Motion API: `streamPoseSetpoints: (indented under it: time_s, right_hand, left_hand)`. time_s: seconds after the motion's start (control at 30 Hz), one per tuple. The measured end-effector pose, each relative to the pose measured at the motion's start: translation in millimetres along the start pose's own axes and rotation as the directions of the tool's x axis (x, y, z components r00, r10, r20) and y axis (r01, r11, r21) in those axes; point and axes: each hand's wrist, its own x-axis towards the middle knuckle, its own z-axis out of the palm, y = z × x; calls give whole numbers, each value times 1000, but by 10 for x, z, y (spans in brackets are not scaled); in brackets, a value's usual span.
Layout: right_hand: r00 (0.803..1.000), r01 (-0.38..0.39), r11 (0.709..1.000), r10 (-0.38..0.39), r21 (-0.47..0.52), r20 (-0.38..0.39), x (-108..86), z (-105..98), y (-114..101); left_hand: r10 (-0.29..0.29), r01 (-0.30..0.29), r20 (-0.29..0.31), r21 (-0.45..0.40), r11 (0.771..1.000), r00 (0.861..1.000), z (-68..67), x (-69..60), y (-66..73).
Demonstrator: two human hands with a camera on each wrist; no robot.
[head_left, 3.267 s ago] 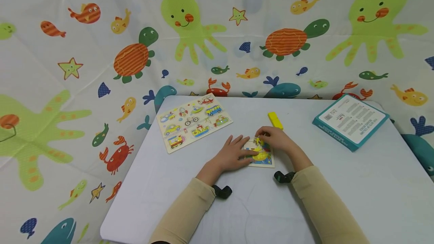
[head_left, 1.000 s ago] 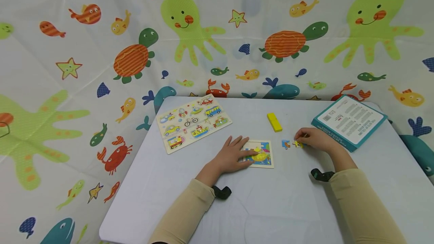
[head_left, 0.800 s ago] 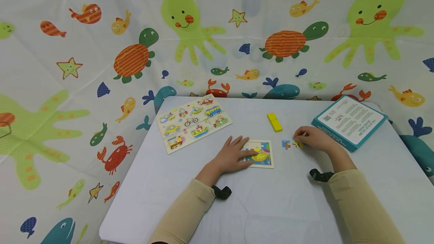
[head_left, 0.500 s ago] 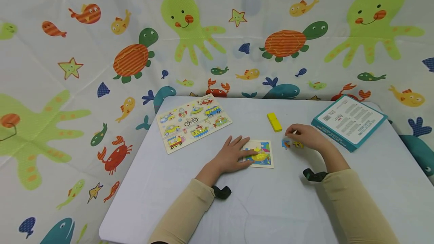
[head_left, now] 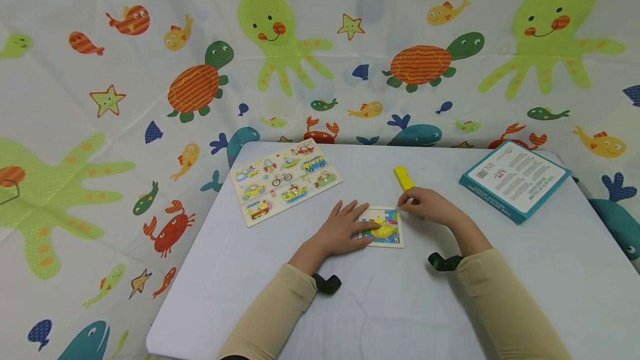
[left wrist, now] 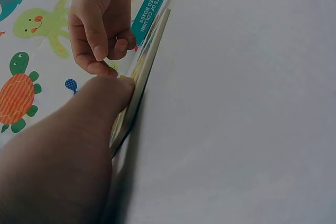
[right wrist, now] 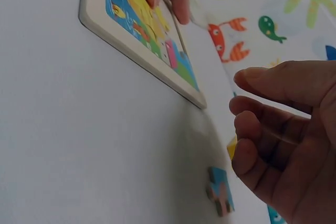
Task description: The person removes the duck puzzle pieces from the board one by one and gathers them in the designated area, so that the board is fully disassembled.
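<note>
A small wooden jigsaw puzzle (head_left: 394, 235) with a yellow picture in a pale frame lies mid-table. My left hand (head_left: 340, 230) rests on its left side, fingers spread. The right hand (head_left: 427, 206) hovers by the frame's upper right corner. Its fingers are loosely bent, thumb and index finger apart, and I see nothing between them. In the right wrist view, a loose blue and orange puzzle piece (right wrist: 220, 190) lies on the table below that hand (right wrist: 294, 135). The head view hides this piece behind the right hand; a yellow piece seen earlier is also out of sight.
Beyond the right hand lies a yellow block (head_left: 403, 176), partly covered by it. A wooden vehicle puzzle board (head_left: 272, 190) lies at the back left. A teal and white box (head_left: 515, 179) sits at the back right. A sea-animal curtain (head_left: 320, 71) hangs behind the table (head_left: 390, 304).
The right hand went from the puzzle out to the loose pieces on the right, then moved back left towards the frame's corner. The left hand has stayed on the puzzle.
</note>
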Motion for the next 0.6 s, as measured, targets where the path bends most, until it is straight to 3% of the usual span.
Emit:
streamPoseSetpoints:
  time_s: [0.4,0.6]
  right_hand:
    - [997,80,997,-80,-20,17,144,173,-84]
    - [994,96,995,-94,-35,47,165,186,-135]
  left_hand:
    - [-34,35,16,-29,999,999,24,18,45]
    - [-50,49,39,13,999,998,29,41,131]
